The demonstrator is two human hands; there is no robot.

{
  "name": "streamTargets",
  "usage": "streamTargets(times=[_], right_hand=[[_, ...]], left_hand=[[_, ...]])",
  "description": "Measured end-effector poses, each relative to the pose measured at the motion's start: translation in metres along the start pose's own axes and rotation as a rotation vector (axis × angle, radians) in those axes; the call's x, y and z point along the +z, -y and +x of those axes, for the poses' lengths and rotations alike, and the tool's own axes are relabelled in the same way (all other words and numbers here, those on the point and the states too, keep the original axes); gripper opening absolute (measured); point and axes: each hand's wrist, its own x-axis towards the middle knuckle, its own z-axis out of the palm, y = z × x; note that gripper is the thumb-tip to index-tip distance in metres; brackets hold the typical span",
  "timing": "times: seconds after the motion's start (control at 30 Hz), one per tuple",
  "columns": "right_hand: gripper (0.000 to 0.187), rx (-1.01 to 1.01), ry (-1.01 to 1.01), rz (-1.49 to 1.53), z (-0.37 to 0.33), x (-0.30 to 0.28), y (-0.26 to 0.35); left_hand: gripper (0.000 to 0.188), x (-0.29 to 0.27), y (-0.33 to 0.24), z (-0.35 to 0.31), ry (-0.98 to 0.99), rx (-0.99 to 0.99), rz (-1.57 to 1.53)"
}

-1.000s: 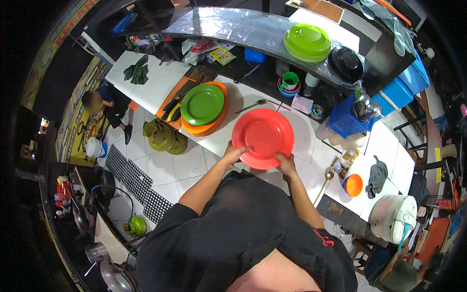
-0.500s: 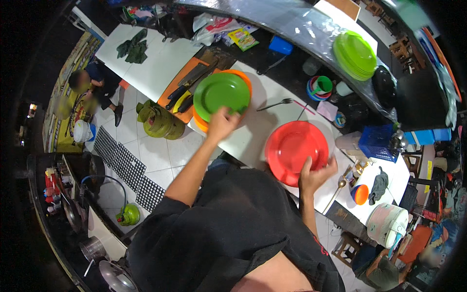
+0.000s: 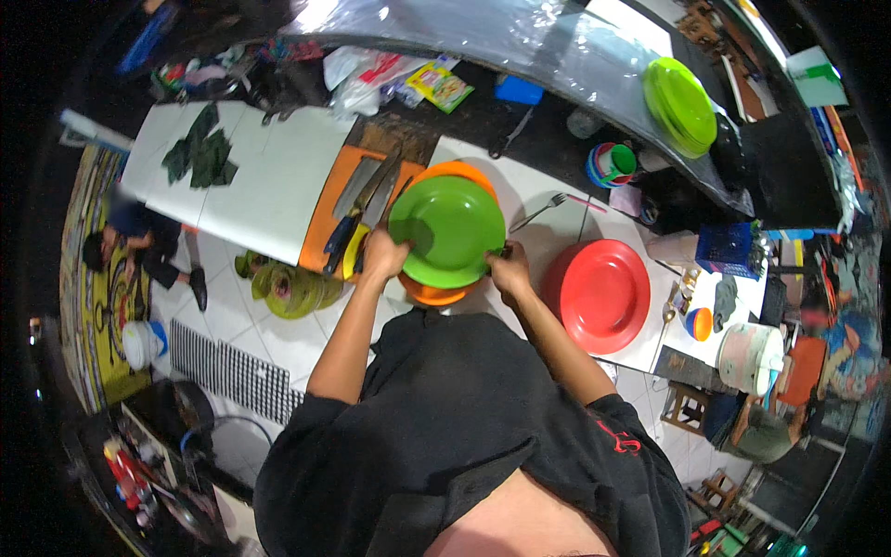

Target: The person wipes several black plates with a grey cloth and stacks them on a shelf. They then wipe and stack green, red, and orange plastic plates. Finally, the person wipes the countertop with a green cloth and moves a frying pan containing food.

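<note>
A green plate (image 3: 452, 232) is held by its rim in both my hands, over an orange plate (image 3: 436, 295) whose edge shows above and below it. My left hand (image 3: 382, 254) grips the rim on the left, and my right hand (image 3: 508, 266) closes on the lower right edge. Something small and dark shows by the right fingers; I cannot make out what it is. To the right, a red plate (image 3: 605, 297) lies on the white table, apart from my hands. Beyond, a fork (image 3: 540, 212) rests near a pink straw (image 3: 587, 201).
Left of the plates, knives (image 3: 364, 206) lie on an orange cutting board (image 3: 320, 215). Light green plates (image 3: 682, 107) are stacked on the raised counter. A blue basket (image 3: 726, 251) and a white bucket (image 3: 750, 357) stand at right. A green gas cylinder (image 3: 295, 290) stands below the table.
My right hand has left the red plate and moved left to the green plate's rim. My left hand has shifted from over the green plate to its left edge. The view has turned slightly.
</note>
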Motion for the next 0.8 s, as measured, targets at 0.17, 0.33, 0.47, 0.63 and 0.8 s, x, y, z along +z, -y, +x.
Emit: streamTargets(times=[0.17, 0.33, 0.47, 0.63, 0.8], right_hand=[[0.032, -0.141, 0.003, 0.151, -0.057, -0.024, 0.073], [0.026, -0.815, -0.254, -0.045, -0.102, -0.079, 0.217], [0.026, -1.577, -0.554, -0.413, -0.088, -0.123, 0.294], [0.022, -1.900, -0.605, -0.954, -0.026, -0.157, 0.327], [0.020, -1.506, -0.558, -1.113, 0.072, -0.183, 0.336]], left_hand=[[0.053, -0.030, -0.035, -0.009, 0.047, 0.074, -0.101], [0.049, -0.076, -0.134, 0.026, 0.153, 0.496, -0.446], [0.077, -0.115, -0.235, 0.079, 0.761, 0.346, -1.388], [0.042, -0.119, -0.311, 0.180, 0.754, 0.136, -1.116], [0.036, -0.072, -0.352, 0.286, 0.545, 0.159, -0.913]])
